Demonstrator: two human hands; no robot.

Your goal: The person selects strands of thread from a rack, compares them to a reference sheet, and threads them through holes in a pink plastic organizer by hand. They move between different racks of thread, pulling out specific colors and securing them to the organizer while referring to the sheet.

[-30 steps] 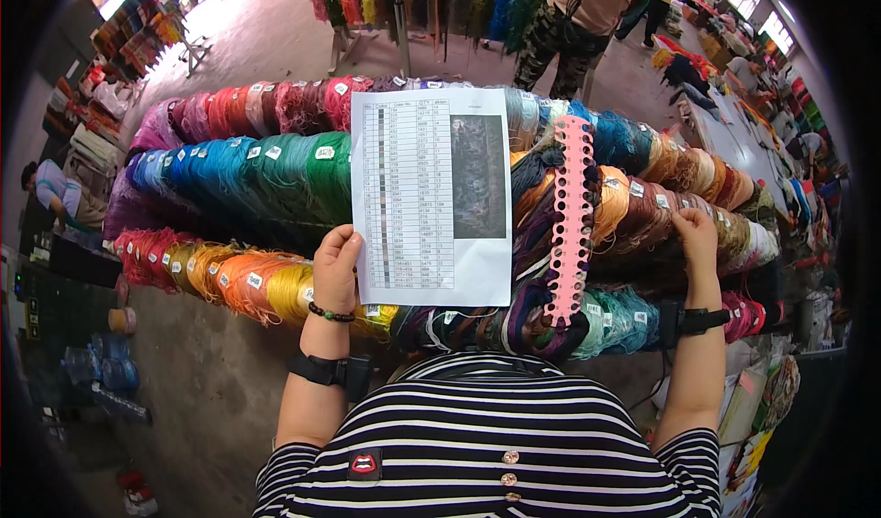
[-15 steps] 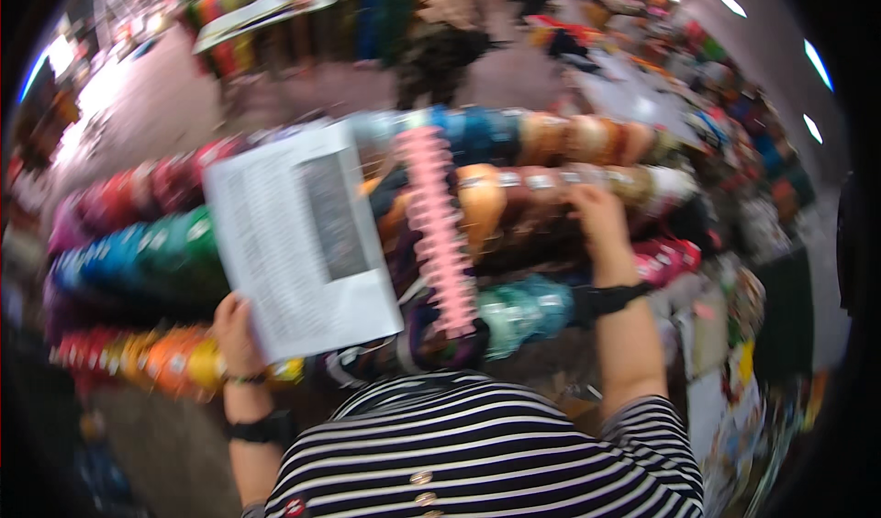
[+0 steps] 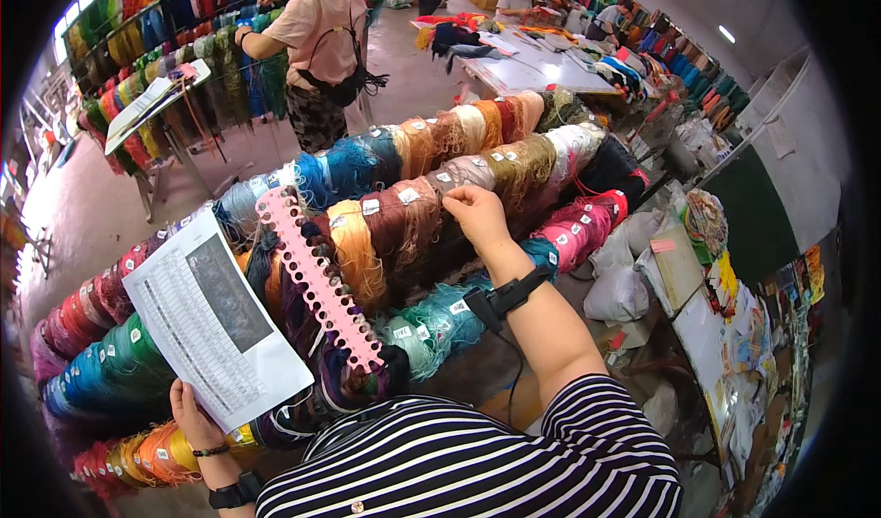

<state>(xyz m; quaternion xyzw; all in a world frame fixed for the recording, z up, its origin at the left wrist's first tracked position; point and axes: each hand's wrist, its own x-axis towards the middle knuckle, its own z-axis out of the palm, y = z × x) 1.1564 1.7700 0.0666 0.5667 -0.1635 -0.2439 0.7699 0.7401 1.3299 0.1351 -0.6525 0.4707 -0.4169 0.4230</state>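
Observation:
My left hand (image 3: 195,419) grips the lower left edge of a white printed sheet (image 3: 266,364), which has a text table and a dark picture. My right hand (image 3: 477,217) reaches over the middle row of thread skeins, its thumb and fingertips pinched together beside mauve-brown skeins (image 3: 462,171). What lies between those fingertips is too small to make out. Between my hands a pink strip with holes along both edges (image 3: 321,284) slants across the rows, with dark purple and black threads (image 3: 307,334) beneath it. Pale orange skeins (image 3: 358,252) hang to the strip's right.
Labelled skeins hang in rows, with teal ones (image 3: 440,325) and pink ones (image 3: 583,229) nearer me. A co-worker (image 3: 326,41) stands at a thread rack (image 3: 174,41) at the far left. Tables (image 3: 532,64) stand farther back. White bags (image 3: 617,293) lie at right.
The view has turned and sharpened. The sheet and pink strip now sit farther left and lower in view, and the co-worker shows at the upper left. My left hand still holds the sheet.

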